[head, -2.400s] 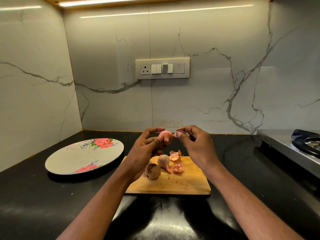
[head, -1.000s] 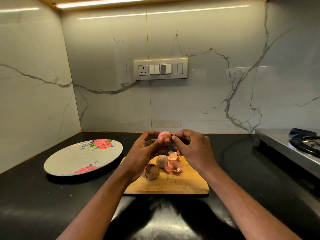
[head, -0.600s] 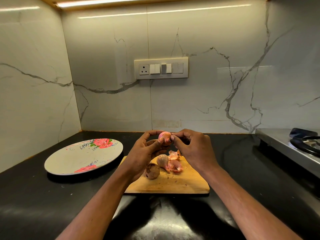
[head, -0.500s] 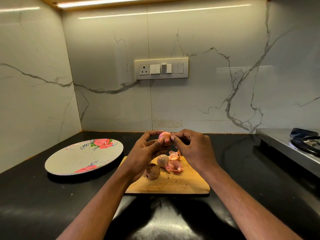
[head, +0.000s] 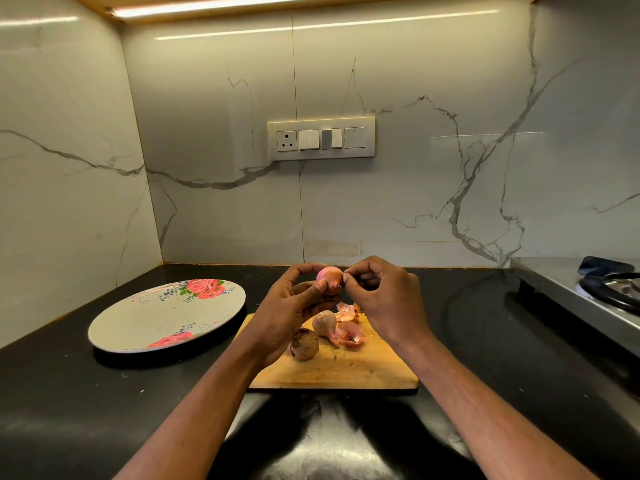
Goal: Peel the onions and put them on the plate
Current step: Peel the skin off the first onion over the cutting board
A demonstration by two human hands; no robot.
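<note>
The left hand (head: 294, 306) holds a small pink onion (head: 329, 278) up over the cutting board (head: 363, 370), fingers curled round it from behind and thumb against its front. The right hand (head: 379, 296) is closed in a pinch at the onion's right side, nails on the skin. About 2 seconds ago that hand was drawing a strip of skin off to the right; since then it has come back in against the bulb and has barely shifted over the last second, so a fresh grip on the next bit of skin seems to be forming. The top of the onion shows smooth and pink, while the lower part looks browner, so peeling is probably not finished.

On the board lie 2 more onions: a pale one (head: 323, 322) with skin on, and a dark, dull one (head: 304, 344) just beside the left wrist. Loose pink peels (head: 349, 332) sit to their right. The flowered plate (head: 145, 320) stands on the black counter (head: 62, 393) to the left, near the board, with no onion on it. The task is therefore in its early part, with the 1st onion in hand.
</note>
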